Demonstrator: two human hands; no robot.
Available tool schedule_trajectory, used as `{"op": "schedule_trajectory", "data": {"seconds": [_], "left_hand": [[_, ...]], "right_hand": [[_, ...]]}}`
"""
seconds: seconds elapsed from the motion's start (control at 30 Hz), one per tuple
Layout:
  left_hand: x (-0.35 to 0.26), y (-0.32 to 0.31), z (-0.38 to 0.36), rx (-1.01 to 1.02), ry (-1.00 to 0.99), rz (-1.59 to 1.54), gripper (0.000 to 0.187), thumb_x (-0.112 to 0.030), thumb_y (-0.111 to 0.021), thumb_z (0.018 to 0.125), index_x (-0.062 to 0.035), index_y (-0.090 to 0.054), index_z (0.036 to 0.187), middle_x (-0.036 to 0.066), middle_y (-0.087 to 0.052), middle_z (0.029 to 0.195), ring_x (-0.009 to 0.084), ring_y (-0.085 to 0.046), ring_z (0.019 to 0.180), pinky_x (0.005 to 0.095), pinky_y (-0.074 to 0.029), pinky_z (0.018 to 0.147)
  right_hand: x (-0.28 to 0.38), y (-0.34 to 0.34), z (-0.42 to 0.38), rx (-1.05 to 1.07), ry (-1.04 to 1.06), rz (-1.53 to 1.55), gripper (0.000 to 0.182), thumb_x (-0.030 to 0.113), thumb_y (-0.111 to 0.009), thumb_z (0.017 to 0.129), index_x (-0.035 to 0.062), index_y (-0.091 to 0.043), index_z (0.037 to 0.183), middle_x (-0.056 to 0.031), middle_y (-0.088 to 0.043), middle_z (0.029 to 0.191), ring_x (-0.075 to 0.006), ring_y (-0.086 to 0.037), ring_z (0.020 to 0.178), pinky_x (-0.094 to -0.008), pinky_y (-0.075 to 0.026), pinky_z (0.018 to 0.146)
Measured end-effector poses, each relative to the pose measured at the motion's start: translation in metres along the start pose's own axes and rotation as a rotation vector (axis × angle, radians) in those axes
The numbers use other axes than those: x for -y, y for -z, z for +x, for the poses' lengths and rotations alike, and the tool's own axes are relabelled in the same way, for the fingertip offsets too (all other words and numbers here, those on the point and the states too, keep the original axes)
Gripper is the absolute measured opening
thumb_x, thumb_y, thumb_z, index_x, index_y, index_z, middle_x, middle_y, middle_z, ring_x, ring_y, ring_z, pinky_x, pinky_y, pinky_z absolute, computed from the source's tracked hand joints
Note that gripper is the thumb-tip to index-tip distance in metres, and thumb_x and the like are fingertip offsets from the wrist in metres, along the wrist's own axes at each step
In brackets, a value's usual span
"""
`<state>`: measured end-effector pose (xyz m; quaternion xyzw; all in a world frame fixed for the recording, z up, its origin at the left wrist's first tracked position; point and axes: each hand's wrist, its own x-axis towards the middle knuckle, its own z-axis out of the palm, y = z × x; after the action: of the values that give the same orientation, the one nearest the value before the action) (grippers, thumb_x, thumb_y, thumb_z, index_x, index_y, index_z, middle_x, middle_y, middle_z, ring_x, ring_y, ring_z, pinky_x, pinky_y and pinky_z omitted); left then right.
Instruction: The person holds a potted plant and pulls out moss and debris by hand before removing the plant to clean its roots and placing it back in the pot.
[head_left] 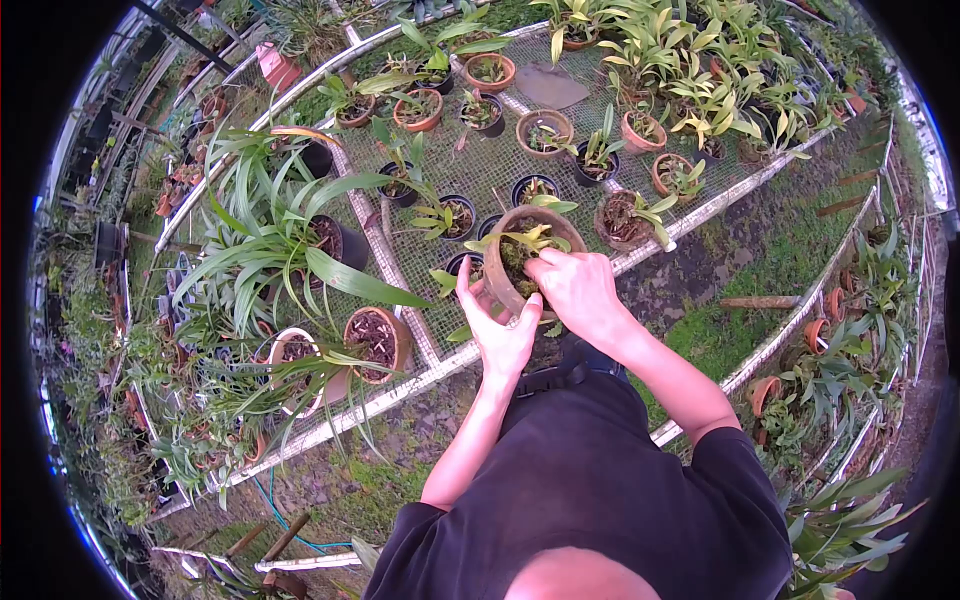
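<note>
Pot [505, 262], a brown clay one with a small green plant [522, 240] in it, sits tilted between both hands, lifted just off the wire mesh bench [490, 175]. The left hand [500, 335] cups the pot from below and from the side nearest the person, thumb and fingers spread wide around the wall, fingertips pressed to the clay. The right hand [577, 290] lies over the rim on the side away from the left hand, its fingers curled together and reaching into the mouth of the pot at the base of the plant; whether they pinch a stem or only press the filling cannot be told. Just beyond the pot, on the mesh, stand about four small black pots [458, 212] with young plants, touching or nearly touching one another. Farther out from the pot, toward the far edge of the bench, roughly eight more clay pots [545, 130] of the same brown stand apart in loose rows, and past them a bank of yellow-green leaves [690, 70]. To the left-hand side of the held pot, across a white frame bar [395, 280], a large plant with long strap leaves [290, 240] spreads over two clay pots [375, 340]. No writing or label can be read anywhere.
</note>
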<state>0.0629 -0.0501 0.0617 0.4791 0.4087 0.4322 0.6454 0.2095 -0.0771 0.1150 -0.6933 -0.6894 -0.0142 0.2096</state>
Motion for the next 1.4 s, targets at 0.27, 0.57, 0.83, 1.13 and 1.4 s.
{"op": "schedule_trajectory", "data": {"seconds": [0.27, 0.57, 0.83, 1.13, 1.4], "left_hand": [[-0.003, 0.003, 0.000, -0.014, 0.007, -0.007, 0.109, -0.002, -0.080, 0.082, -0.0138, -0.015, 0.167, 0.021, -0.041, 0.143, 0.0323, -0.056, 0.131, 0.0474, -0.059, 0.102], [-0.006, 0.007, 0.001, 0.013, 0.023, -0.033, 0.106, -0.001, -0.079, 0.083, -0.0136, -0.015, 0.167, 0.020, -0.044, 0.141, 0.0321, -0.057, 0.131, 0.0471, -0.060, 0.101], [0.002, 0.019, 0.007, 0.000, 0.047, -0.171, 0.100, -0.005, -0.077, 0.085, -0.0116, -0.018, 0.167, 0.019, -0.045, 0.138, 0.0324, -0.057, 0.132, 0.0446, -0.055, 0.106], [0.002, 0.017, 0.015, 0.073, -0.025, -0.288, 0.096, -0.012, -0.074, 0.086, -0.0103, -0.021, 0.166, 0.019, -0.044, 0.147, 0.0326, -0.051, 0.138, 0.0479, -0.044, 0.115], [0.007, 0.016, 0.015, 0.144, -0.041, -0.393, 0.095, -0.025, -0.071, 0.083, -0.0013, -0.027, 0.163, 0.018, -0.036, 0.164, 0.0317, -0.032, 0.156, 0.0467, -0.021, 0.130]], "right_hand": [[-0.005, 0.015, -0.002, -0.005, 0.010, 0.205, 0.010, 0.015, -0.073, 0.094, 0.0054, -0.070, 0.096, -0.0099, -0.066, 0.082, -0.0335, -0.069, 0.071, -0.0453, -0.054, 0.062], [0.004, 0.045, -0.005, -0.118, -0.141, 0.482, 0.009, 0.007, -0.072, 0.096, -0.0001, -0.067, 0.098, -0.0140, -0.067, 0.085, -0.0280, -0.067, 0.066, -0.0389, -0.051, 0.060], [-0.041, 0.094, -0.052, -0.148, -0.507, 0.627, 0.011, 0.008, -0.064, 0.104, -0.0014, -0.060, 0.100, -0.0062, -0.056, 0.077, -0.0130, -0.050, 0.067, -0.0310, -0.043, 0.062], [-0.105, 0.088, -0.135, 0.243, -0.698, -0.302, 0.021, 0.019, -0.073, 0.095, 0.0006, -0.068, 0.104, -0.0169, -0.073, 0.090, -0.0368, -0.072, 0.092, -0.0522, -0.053, 0.081], [-0.077, 0.094, -0.093, 0.222, -0.837, 0.288, 0.029, 0.016, -0.081, 0.088, 0.0012, -0.072, 0.112, -0.0119, -0.072, 0.084, -0.0238, -0.071, 0.075, -0.0400, -0.055, 0.074]]}}
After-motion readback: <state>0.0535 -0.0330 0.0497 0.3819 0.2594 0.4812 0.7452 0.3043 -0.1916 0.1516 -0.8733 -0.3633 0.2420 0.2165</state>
